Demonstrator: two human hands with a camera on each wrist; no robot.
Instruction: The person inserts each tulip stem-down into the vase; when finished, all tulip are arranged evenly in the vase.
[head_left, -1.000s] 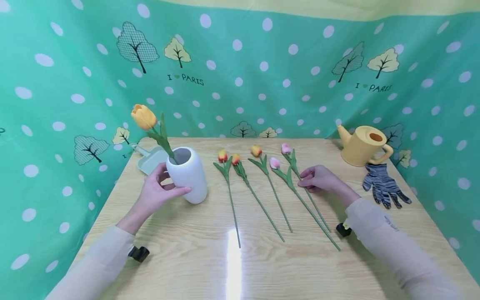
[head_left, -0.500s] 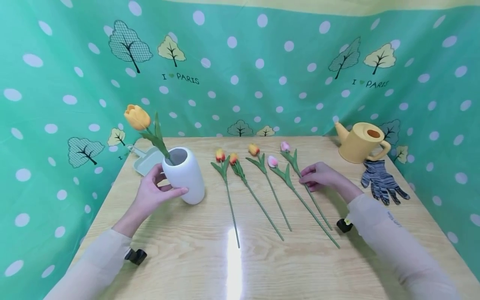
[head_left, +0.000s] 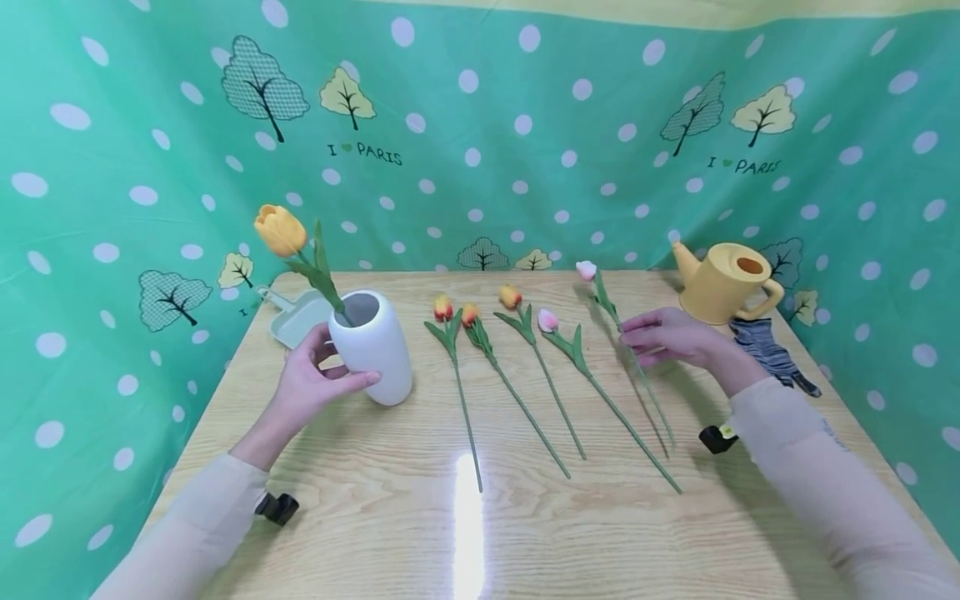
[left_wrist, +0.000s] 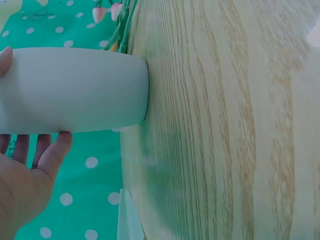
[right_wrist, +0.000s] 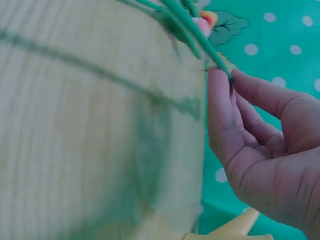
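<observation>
Head view: grips the white vase (head_left: 380, 354), left of centre, in the left hand (head_left: 311, 377); pinches a pink tulip (head_left: 603, 297), right of centre, in the right hand (head_left: 670, 337), near the watering can (head_left: 716, 287). Left wrist view: spans the vase, upper left, with digits on opposite sides. Right wrist view: nips the stem (right_wrist: 198, 35), top right, between thumb and fingertip.

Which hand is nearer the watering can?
Right. The right hand is left of the watering can, toward the person; the left hand is far left, gripping the white vase.
</observation>
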